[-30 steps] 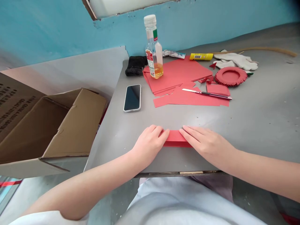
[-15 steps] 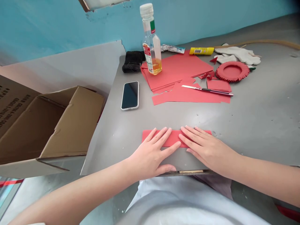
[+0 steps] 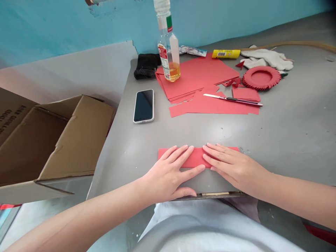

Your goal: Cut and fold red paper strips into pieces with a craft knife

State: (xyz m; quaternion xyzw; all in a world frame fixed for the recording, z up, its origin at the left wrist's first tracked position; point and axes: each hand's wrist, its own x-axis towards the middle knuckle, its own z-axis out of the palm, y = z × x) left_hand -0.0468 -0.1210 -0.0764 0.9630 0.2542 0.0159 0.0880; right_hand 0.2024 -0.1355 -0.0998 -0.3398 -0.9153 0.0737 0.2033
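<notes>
A folded strip of red paper (image 3: pixel 194 160) lies flat near the front edge of the grey table. My left hand (image 3: pixel 172 171) rests on its left part, palm down with fingers spread. On the right part lies my right hand (image 3: pixel 233 162), fingers stretched out and pressing on the paper. Both hands are open and hold nothing. Beyond them a craft knife (image 3: pixel 233 100) lies across cut red paper scraps (image 3: pixel 215 107).
A bottle (image 3: pixel 169 52) stands on stacked red sheets (image 3: pixel 202 77). Around it are a phone (image 3: pixel 144 106), a yellow glue stick (image 3: pixel 225 54), a ruffled red paper disc (image 3: pixel 261 77) and white gloves (image 3: pixel 273 58). An open cardboard box (image 3: pixel 73 140) stands at the left.
My right hand's fingers have drawn closer together on the paper strip. My left hand stays nearly where it was. The whole view has shifted slightly.
</notes>
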